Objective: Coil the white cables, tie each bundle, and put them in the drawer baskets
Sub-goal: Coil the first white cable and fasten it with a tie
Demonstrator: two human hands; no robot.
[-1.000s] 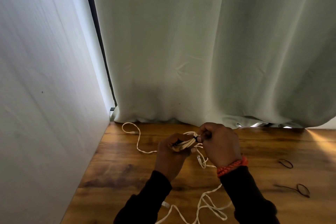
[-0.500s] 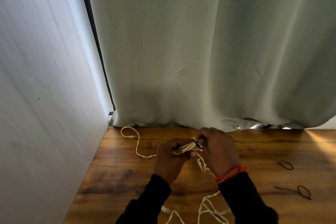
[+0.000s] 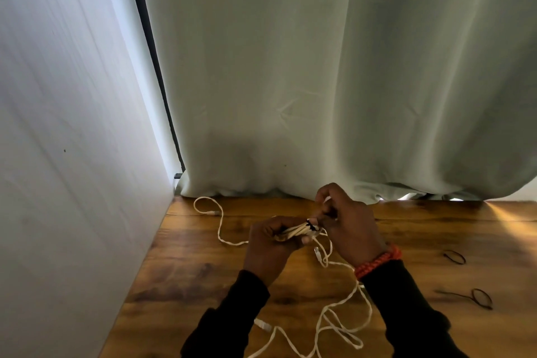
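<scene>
My left hand [image 3: 268, 244] grips a coiled bundle of white cable [image 3: 295, 232] just above the wooden table [image 3: 186, 267]. A black tie [image 3: 312, 225] wraps the bundle's right end. My right hand [image 3: 347, 224] pinches that tie and the cable end, fingers curled. More loose white cable [image 3: 338, 320] trails over the table below my hands, and another stretch [image 3: 218, 221] loops off to the left toward the wall. No drawer or basket is in view.
Two black elastic ties lie on the table at the right, one [image 3: 454, 257] farther back, one [image 3: 481, 298] nearer. A pale green curtain [image 3: 319, 81] hangs to the table's back edge. A white wall panel [image 3: 72, 154] borders the left side.
My right hand has lifted a little and shifted right at the bundle's tied end. The left hand keeps its hold on the coil.
</scene>
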